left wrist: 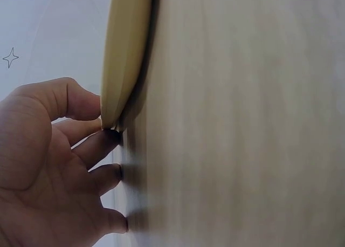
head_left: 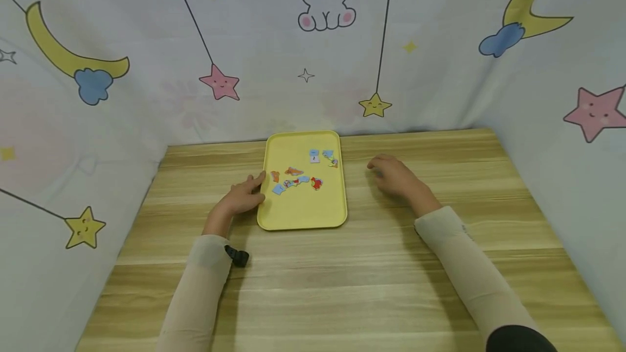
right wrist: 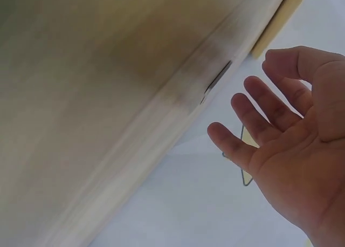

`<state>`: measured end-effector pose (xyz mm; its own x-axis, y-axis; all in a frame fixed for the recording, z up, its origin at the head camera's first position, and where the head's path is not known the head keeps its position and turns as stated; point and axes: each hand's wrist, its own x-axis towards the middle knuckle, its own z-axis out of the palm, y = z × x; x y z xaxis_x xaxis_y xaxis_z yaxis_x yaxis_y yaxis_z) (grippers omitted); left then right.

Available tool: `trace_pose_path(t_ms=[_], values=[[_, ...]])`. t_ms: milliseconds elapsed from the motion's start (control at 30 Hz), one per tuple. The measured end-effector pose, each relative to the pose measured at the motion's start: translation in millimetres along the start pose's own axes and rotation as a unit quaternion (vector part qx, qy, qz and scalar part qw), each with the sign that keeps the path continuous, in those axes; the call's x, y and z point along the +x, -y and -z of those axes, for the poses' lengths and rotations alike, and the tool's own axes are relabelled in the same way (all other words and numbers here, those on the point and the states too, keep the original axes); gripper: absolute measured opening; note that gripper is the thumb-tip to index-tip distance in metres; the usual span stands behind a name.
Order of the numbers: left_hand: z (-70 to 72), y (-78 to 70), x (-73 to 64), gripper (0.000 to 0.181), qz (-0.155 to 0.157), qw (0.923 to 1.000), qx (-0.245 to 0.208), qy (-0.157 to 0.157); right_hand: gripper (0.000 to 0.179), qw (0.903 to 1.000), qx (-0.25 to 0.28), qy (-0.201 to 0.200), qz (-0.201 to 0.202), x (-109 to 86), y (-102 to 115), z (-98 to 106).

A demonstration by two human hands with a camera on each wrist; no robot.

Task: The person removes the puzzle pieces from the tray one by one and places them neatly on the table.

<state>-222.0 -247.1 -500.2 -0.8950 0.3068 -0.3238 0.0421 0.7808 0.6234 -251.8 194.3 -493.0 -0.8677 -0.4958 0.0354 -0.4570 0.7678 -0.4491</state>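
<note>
A yellow tray (head_left: 300, 219) lies on the wooden table. My left hand (head_left: 240, 195) is at its left side, thumb and fingertips spread along the rim. In the left wrist view, the thumb (left wrist: 83, 104) touches the edge of the tray (left wrist: 126, 47), and the other fingertips reach down beside it to the tabletop. Several small, flat picture pieces like jigsaw pieces lie in the tray, among them a red one (head_left: 316, 183), an orange one (head_left: 293, 171) and a blue one (head_left: 279, 189). Right of the tray, my right hand (head_left: 395, 176) is held apart with relaxed, bent fingers and nothing in them.
The wooden tabletop (head_left: 313, 287) extends in front of the tray and to both sides. Behind it and at both sides hangs a white cloth (head_left: 274, 107) printed with stars, moons and a rabbit. A black band (head_left: 237, 256) is on the left wrist.
</note>
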Motion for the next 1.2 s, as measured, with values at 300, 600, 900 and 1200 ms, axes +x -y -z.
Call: trace_pose_path(t_ms=[300,600,900,1200], values=[[0.0,1.5,0.7,0.076,0.002,1.0,-0.002,0.0,0.035,0.9996,0.001,-0.006,0.028,11.9,15.3,-9.9],[-0.2,1.6,1.4,0.077,0.003,1.0,-0.005,0.0,0.034,0.9993,0.001,-0.004,0.038,21.6,29.7,-17.1],[0.6,2.2,0.8,0.077,0.0,1.0,-0.007,0.0,0.035,0.9986,0.014,-0.004,0.051,32.1,43.3,-26.2],[0.3,3.4,1.8,0.077,0.0,1.0,-0.007,0.0,0.036,0.9981,0.023,0.012,0.056,42.9,57.4,-34.5]])
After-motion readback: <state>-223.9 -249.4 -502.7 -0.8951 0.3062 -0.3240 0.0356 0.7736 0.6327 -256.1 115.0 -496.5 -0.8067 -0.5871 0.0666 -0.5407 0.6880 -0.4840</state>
